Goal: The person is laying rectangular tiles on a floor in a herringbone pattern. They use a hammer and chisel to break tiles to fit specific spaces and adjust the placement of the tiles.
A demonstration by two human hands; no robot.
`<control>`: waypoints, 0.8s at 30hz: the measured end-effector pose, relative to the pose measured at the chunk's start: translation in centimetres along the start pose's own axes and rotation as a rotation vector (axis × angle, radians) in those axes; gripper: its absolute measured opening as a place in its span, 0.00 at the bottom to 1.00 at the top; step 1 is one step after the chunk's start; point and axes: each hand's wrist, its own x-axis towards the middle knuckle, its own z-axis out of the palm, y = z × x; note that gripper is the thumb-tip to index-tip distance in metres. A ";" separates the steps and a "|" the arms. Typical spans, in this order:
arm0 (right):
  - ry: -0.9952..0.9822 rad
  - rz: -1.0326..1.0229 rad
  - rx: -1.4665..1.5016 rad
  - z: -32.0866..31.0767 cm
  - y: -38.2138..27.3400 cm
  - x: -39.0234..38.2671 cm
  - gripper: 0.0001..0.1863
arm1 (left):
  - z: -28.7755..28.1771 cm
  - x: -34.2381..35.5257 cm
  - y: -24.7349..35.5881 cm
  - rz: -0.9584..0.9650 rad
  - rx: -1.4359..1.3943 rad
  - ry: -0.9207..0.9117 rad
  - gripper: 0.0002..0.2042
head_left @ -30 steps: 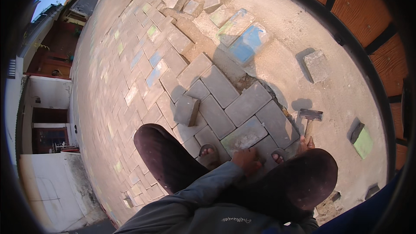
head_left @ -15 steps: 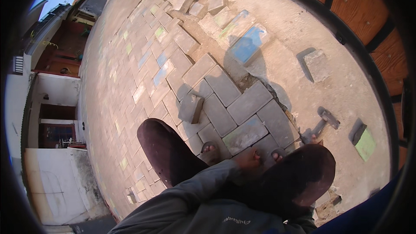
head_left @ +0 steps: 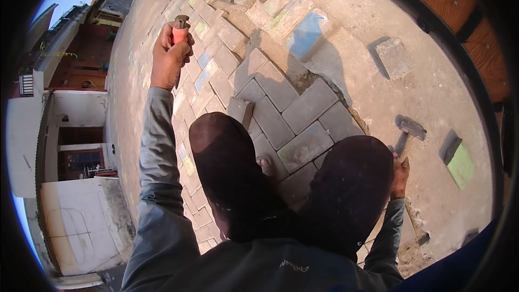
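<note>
My left hand (head_left: 168, 57) is raised at the upper left, its fingers wrapped round a chisel (head_left: 180, 34) with an orange-red grip and a flat, worn metal head on top. The chisel's shaft runs down below my fist. Beyond my right knee, my right hand (head_left: 400, 177) is closed round the handle of a hammer (head_left: 411, 127), whose head is close to the sandy concrete. Between my knees lie grey paving blocks (head_left: 272, 123), set tightly in a pattern. One loose paver (head_left: 240, 110) rests on top of them, partly hidden by my left knee.
A broken-edged gap in the paving borders the concrete. Loose blocks, one painted blue (head_left: 307, 34), lie at the far side. On the right are a single grey block (head_left: 393, 58) and a green-topped piece (head_left: 460, 165). A wood-panelled gate (head_left: 484, 54) curves along the right.
My left hand has swung from between my knees up to the far left, where the chisel now shows. My right hand has come into fuller view at the hammer handle.
</note>
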 end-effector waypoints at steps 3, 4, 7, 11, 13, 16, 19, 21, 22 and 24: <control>0.068 0.064 -0.187 1.9 -4.3 -1.7 0.16 | -2.1 0.9 -5.8 -0.134 0.433 0.048 0.19; 0.064 0.068 -0.172 1.6 -4.7 -1.6 0.16 | -2.2 0.8 -8.4 -0.156 0.494 0.026 0.20; 0.060 0.071 -0.143 1.4 -6.1 -1.3 0.16 | -0.5 -0.7 -15.7 -0.273 0.608 -0.035 0.23; 0.050 0.018 -0.160 0.8 -4.8 -1.1 0.16 | 1.0 -6.1 -26.4 -0.399 0.552 -0.072 0.27; 0.118 -0.003 -0.193 0.3 -3.4 -0.1 0.17 | 2.4 -6.7 -29.7 -0.545 0.749 -0.162 0.27; 0.270 0.067 -0.272 -1.3 -2.9 0.8 0.17 | 6.6 -7.8 -28.4 -0.488 0.639 -0.462 0.46; 0.235 0.156 -0.224 -0.4 -4.0 -0.1 0.14 | 6.7 -11.2 -33.2 -0.650 0.589 -0.375 0.60; 0.225 0.181 -0.208 -0.2 -3.9 -0.5 0.12 | 7.5 -11.9 -34.3 -0.736 0.500 -0.344 0.66; 0.216 0.218 -0.197 1.2 -4.5 -0.7 0.11 | 6.1 -12.3 -33.8 -0.817 0.482 -0.311 0.68; 0.247 0.197 -0.188 1.0 -5.3 -1.4 0.11 | 8.4 -11.0 -33.1 -0.784 0.478 -0.331 0.71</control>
